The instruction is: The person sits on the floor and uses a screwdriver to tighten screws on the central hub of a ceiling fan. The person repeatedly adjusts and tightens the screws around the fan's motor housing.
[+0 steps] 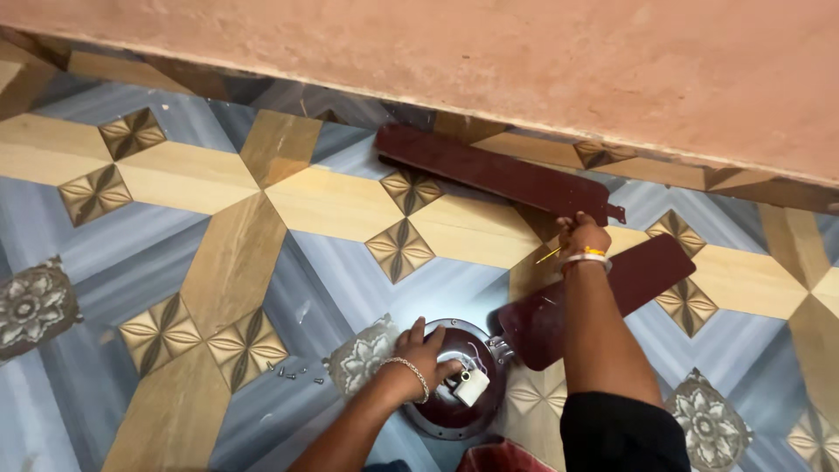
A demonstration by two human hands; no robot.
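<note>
Resting on the round dark-red fan motor housing [450, 385], the left hand [426, 354] lies with fingers spread over the housing's top and gripping nothing. Just beside its thumb sits one small white block [472, 386] with thin wires, on the housing's face.

Beyond it, the right hand [584, 236] reaches out toward the wall with its fingers curled shut around a thin yellow tool [551, 254], whose tip sticks out to the left of the fist. That fist lies at the notched end of a fan blade [498, 175]; whether it also presses on that blade cannot be told.

Two dark-red fan blades are in view: the one just named stretches away to the left of the right hand along the foot of the pink wall [524, 61], and the second blade [603, 293] passes under the right forearm and meets the housing at a metal bracket [501, 348].

A small cluster of loose screws [295, 373] lies on the patterned tile floor [218, 262], to the left of the left hand and apart from it. Each wrist carries one bangle.
</note>
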